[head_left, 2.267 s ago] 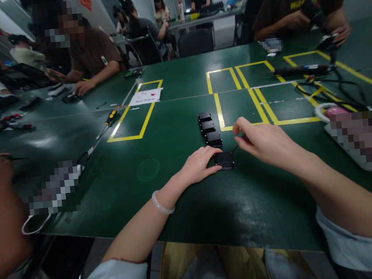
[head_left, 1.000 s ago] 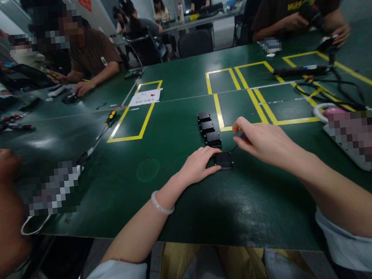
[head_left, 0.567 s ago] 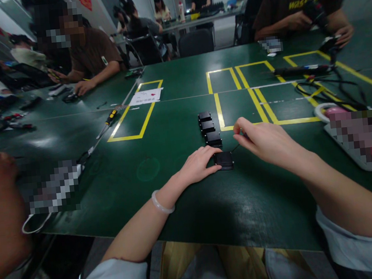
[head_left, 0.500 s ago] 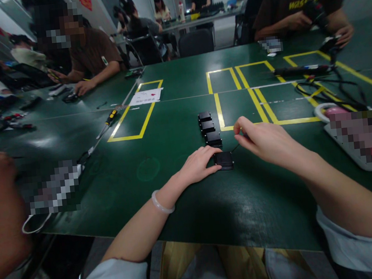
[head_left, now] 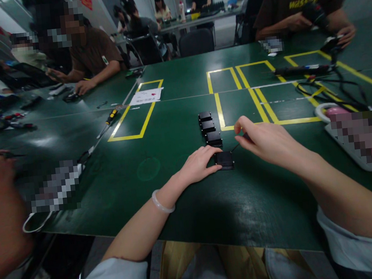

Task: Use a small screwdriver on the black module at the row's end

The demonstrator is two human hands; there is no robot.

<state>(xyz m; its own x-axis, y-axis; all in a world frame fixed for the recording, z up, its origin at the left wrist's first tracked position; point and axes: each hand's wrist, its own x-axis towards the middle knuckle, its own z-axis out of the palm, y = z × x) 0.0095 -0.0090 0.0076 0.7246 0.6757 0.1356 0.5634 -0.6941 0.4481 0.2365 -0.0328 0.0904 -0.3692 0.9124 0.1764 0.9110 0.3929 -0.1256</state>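
Note:
My left hand [head_left: 199, 165] pinches the left side of a small black rectangular box [head_left: 225, 159] between thumb and fingers, holding it against the green table [head_left: 192, 209]. At the box's upper right corner is the tip of a thin dark rod-shaped tool [head_left: 235, 148], perhaps a hex key or small screwdriver. Its upper end disappears into my right hand [head_left: 254, 137], whose thumb and forefinger are closed on it. Just beyond the box, three similar black boxes [head_left: 207, 126] with small bright studs at their corners stand in a slanting row.
Yellow tape outlines [head_left: 142, 136] mark the table. A yellow-black screwdriver [head_left: 111, 117] lies to the left. One power strip [head_left: 59, 187] sits at left, a white-and-pink object [head_left: 353, 136] and black cables [head_left: 342, 89] at right. Across sit co-workers; another person's arm [head_left: 2, 210] enters at left.
Both my hands and the black box stay almost in place. Across the table at left, a co-worker's hands have shifted slightly, and the neighbour's hand at the left edge has moved a little.

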